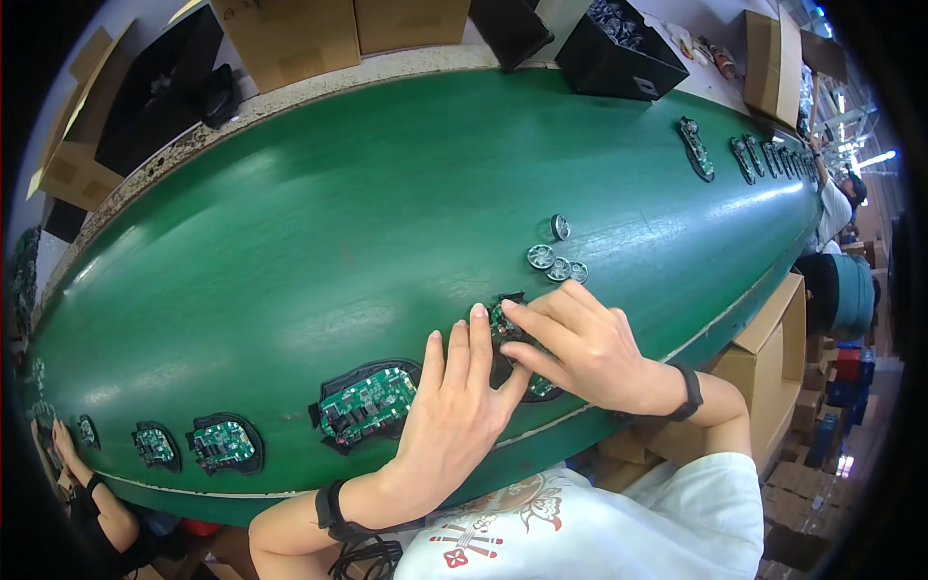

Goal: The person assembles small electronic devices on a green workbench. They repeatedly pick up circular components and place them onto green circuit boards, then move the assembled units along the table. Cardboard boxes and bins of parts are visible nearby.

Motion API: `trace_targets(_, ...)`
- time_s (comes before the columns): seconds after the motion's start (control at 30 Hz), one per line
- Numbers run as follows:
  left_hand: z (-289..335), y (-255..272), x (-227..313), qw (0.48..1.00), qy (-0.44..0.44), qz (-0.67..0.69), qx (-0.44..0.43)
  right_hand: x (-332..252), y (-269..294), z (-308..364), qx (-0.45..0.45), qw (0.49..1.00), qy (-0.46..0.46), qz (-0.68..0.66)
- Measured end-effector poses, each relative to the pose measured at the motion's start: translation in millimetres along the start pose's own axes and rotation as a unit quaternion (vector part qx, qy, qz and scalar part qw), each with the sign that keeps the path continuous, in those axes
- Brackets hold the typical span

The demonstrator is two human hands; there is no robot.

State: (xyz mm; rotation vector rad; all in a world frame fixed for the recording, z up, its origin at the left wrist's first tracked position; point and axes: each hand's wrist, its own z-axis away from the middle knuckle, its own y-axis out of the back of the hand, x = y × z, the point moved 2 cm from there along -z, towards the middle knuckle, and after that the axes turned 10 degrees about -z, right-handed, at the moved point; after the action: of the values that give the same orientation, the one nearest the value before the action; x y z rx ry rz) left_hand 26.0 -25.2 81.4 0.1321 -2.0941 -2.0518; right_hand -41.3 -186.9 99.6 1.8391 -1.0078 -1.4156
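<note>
Green work surface (pixel 348 222), cardboard boxes (pixel 295 48) beyond

Four round parts (pixel 540 256), five boards (pixel 367 401) I can count
From the board I'm touching (pixel 500 325), the four parts sit at 1 o'clock, four boards toward 8; the row (pixel 696 150) at 2 is too small to count.

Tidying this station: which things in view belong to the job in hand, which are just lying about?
Job, likely:
- board under the left hand and right hand
- neighbouring board, same look, untouched
- round parts, nearby, untouched
- green belt

Lying about, seemingly:
- rear cardboard box
- open box at right
- black bin, filled; use unclear
</note>
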Motion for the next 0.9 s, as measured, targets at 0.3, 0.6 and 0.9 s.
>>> trace_targets(0.3, -7, 3, -3, 1.000, -0.014, 0.027, 0.004, 1, 5, 3, -0.075, 0.997, 0.000, 0.025)
trace_targets(0.6, -9, -3, -6, 0.998, -0.015, 0.052, 0.019, 5, 6, 1, -0.081, 0.996, 0.032, 0.026)
trace_targets(0.9, -12, -8, -9, 0.994, 0.010, 0.093, 0.051, 2, 3, 14, -0.025, 0.992, 0.049, 0.114)
